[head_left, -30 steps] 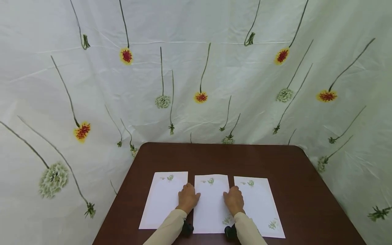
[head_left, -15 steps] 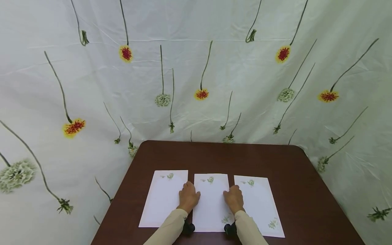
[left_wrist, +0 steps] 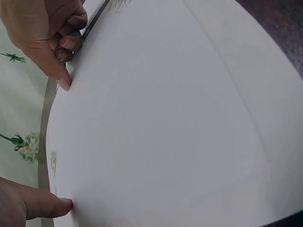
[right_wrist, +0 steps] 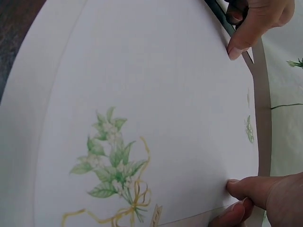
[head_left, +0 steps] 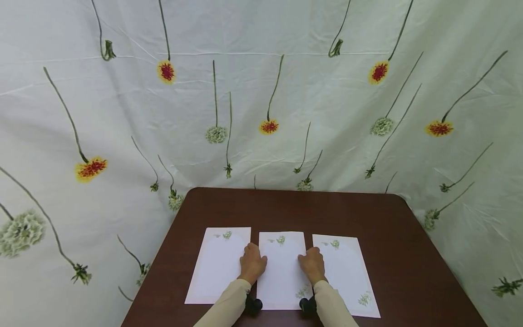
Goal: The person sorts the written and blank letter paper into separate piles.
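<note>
A middle white sheet of paper (head_left: 279,272) lies upright on the table between my hands, with pale green flower prints at its top and lower right corner. My left hand (head_left: 252,262) holds its left edge, and my right hand (head_left: 312,265) holds its right edge. In the left wrist view, my left thumb (left_wrist: 59,205) lies flat on the paper. My right fingers are curled at the far edge there. The right wrist view shows my right thumb (right_wrist: 248,187) on the sheet above a printed bouquet (right_wrist: 113,165). How far the fingertips reach beneath the paper is hidden.
A left sheet (head_left: 216,272) and a right sheet (head_left: 345,277) flank the middle one, each separated by a narrow gap. All lie on a dark brown table (head_left: 286,209) with rounded far corners. Behind it hangs a white flower-patterned cloth (head_left: 245,27).
The head view has shifted slightly, so the cloth pattern sits differently at the left. Both hands and the sheets stay in practically the same places.
</note>
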